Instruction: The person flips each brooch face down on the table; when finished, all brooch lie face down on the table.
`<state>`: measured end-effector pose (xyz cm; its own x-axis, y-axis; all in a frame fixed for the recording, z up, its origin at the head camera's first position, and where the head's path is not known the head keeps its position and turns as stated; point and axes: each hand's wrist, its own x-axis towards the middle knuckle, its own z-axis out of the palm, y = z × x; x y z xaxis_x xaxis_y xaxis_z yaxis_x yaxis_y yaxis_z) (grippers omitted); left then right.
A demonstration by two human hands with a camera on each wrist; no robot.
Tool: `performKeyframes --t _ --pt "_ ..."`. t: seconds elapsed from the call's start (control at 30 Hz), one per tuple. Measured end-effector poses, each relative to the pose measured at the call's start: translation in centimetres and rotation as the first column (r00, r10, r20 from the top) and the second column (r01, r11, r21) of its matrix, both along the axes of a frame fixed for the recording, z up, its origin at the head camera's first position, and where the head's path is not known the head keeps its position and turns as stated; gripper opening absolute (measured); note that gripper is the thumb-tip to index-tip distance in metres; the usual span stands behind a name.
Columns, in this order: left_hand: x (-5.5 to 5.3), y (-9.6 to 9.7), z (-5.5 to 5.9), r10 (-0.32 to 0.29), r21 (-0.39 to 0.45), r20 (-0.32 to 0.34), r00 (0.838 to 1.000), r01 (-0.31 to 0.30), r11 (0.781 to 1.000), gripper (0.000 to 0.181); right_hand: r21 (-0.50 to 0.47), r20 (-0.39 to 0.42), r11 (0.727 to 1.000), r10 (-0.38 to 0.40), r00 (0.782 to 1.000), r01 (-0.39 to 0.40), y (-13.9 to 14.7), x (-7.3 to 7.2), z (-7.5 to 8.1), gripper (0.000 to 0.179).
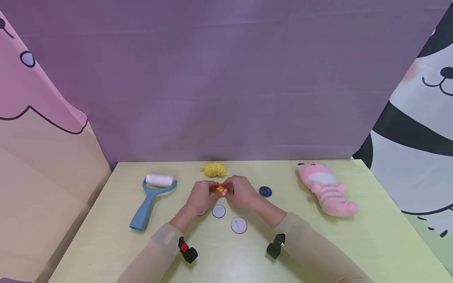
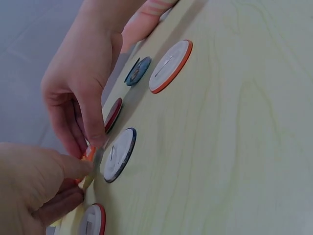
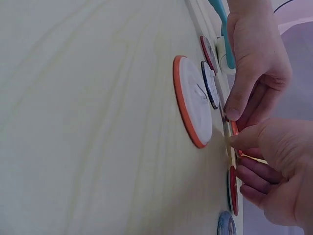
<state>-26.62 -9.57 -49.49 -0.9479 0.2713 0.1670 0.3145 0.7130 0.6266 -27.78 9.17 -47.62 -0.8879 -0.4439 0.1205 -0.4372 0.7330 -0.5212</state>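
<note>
Both hands meet over the table at an orange-red pin badge (image 1: 221,190), printed face showing. My left hand (image 1: 203,195) pinches its left edge, and my right hand (image 1: 242,191) pinches the right edge. Nearer me lie a dark-rimmed badge (image 1: 218,211) and an orange-rimmed badge (image 1: 238,225), both with white pin backs up. A red-rimmed badge (image 2: 93,220), mostly hidden by the left hand in the head view, lies beside them. A blue badge (image 1: 265,191) rests right of the right hand. Under that hand, a red badge (image 3: 233,191) shows in the wrist views.
A blue-handled lint roller (image 1: 144,210) lies on the left of the table. Behind the hands sits a bundle of yellow yarn (image 1: 214,169). A pink plush toy (image 1: 329,190) lies on the right. A purple cloth (image 1: 226,86) hangs behind the table.
</note>
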Motion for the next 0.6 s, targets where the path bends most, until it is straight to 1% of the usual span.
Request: performKeyframes --t 0.13,0.2,0.3,0.4,0.47,0.6 --pt "0.0 -0.2 0.4 -0.008 0.037 -0.062 0.998 0.01 0.999 0.03 -0.076 -0.001 0.997 -0.019 1.0 0.019 0.4 -0.1 0.5 0.028" --pt "0.0 -0.3 0.7 -0.008 0.082 -0.079 0.997 0.015 0.997 0.03 -0.122 -0.001 0.992 -0.03 1.0 0.029 0.7 -0.1 0.9 0.028" --pt "0.1 -0.3 1.2 -0.001 0.174 -0.078 0.997 0.015 0.985 0.031 -0.193 0.017 0.979 -0.057 0.998 0.059 1.2 -0.3 1.3 0.027" --pt "0.1 -0.2 1.5 0.019 0.258 -0.092 0.996 0.006 0.966 0.028 -0.276 0.073 0.955 -0.094 0.993 0.111 1.4 -0.6 1.5 0.025" --pt "0.0 -0.2 1.7 0.044 0.304 -0.125 0.991 -0.004 0.953 0.026 -0.336 0.113 0.932 -0.106 0.988 0.138 1.5 -0.7 1.8 0.025" --pt "-0.1 -0.1 2.3 0.11 0.356 -0.2 0.974 -0.033 0.934 0.022 -0.411 0.154 0.894 -0.123 0.98 0.177 1.5 -0.7 2.1 0.024"
